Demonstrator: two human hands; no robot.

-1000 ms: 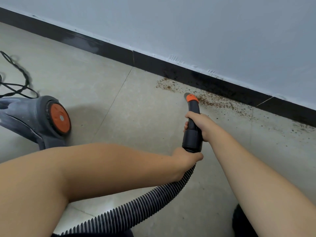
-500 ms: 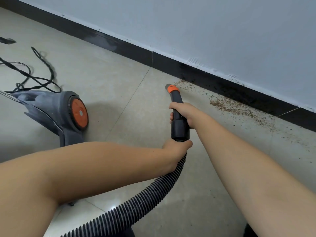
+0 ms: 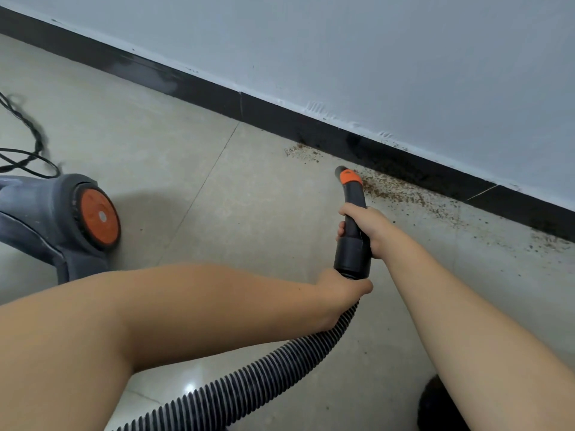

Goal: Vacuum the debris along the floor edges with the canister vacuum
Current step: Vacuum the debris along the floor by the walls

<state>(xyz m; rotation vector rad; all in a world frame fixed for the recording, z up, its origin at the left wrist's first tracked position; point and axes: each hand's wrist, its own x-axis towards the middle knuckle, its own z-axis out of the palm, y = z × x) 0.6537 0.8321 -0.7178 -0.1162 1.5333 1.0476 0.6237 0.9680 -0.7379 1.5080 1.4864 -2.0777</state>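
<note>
Right now my right hand (image 3: 362, 227) is wrapped around the black handle tube (image 3: 353, 231), fingers curled under it and thumb side over the top, while my left hand (image 3: 340, 289) grips the ribbed hose (image 3: 249, 384) just below the tube's collar. Both are closed firmly on the vacuum's wand. The orange-collared nozzle (image 3: 348, 177) points at the floor, its mouth just beside the near end of the brown debris (image 3: 395, 191) that lies in a band against the black baseboard (image 3: 280, 116). A small separate patch of crumbs sits left of the nozzle, closer to the wall.

The tube looks like rigid, light plastic, so I judge it steers easily from where my right hand sits; the hose is soft and springy and would likely tug sideways, which is why holding it at the collar seems the right spot. The smooth tube could twist in a loose grip.

Off to my left the canister vacuum (image 3: 62, 225) rests on the tile floor (image 3: 186, 150) with its orange wheel hub facing me, and its cord (image 3: 28, 144) loops behind it.

Compared with half a second ago, the nozzle has swung back toward the right, into the debris band rather than past its left end, and the canister sits further left in my view. More crumbs show to the left of the nozzle than did then.
</note>
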